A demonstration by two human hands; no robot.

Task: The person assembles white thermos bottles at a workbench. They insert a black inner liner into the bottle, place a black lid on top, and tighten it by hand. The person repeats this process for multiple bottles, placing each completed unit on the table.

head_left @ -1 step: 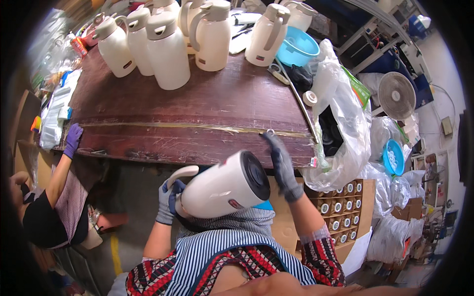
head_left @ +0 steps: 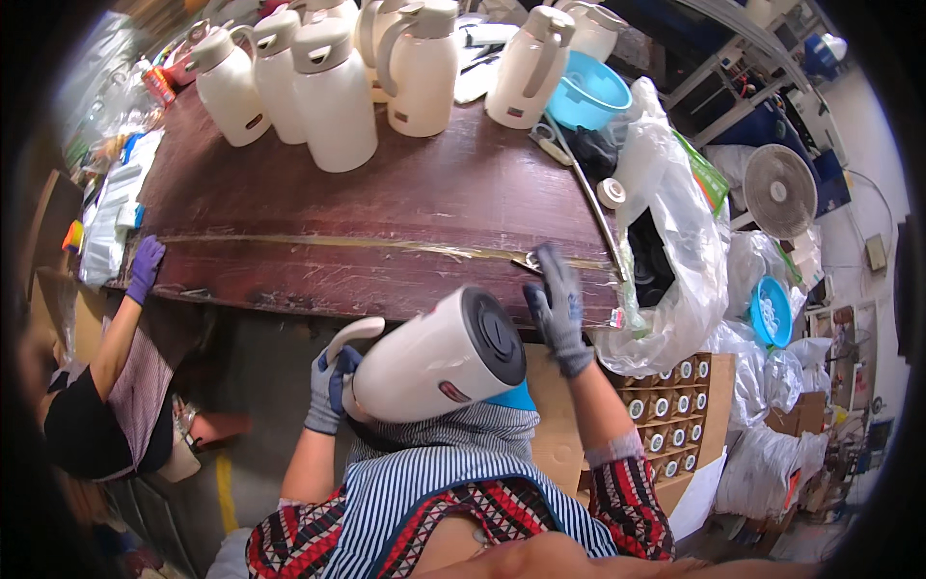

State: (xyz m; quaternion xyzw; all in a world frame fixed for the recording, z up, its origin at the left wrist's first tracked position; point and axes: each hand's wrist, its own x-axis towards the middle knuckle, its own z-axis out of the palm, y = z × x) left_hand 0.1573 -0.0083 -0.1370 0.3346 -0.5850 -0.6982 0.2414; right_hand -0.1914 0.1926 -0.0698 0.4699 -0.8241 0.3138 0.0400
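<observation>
A white vacuum jug (head_left: 420,362) lies tilted in front of me over my lap, its dark round base turned to the right. My left hand (head_left: 331,386), in a grey-and-blue glove, is closed around the jug near its handle and top end. My right hand (head_left: 559,314), in the same kind of glove, is raised by the table's front edge with its fingers apart and nothing seen in them. Just left of its fingertips, a small metal object (head_left: 529,261) lies on the table; its kind is hard to make out.
Several white jugs (head_left: 333,111) stand at the back of the dark red table (head_left: 318,203). A blue basin (head_left: 588,92), tape roll (head_left: 611,193) and large plastic bag (head_left: 666,289) are on the right, above a divided carton (head_left: 714,405). At left, a co-worker's purple-gloved hand (head_left: 146,265) touches the table.
My right hand has moved right, away from the small metal object, and its fingers have spread. The jug has turned slightly, with its base facing more toward me.
</observation>
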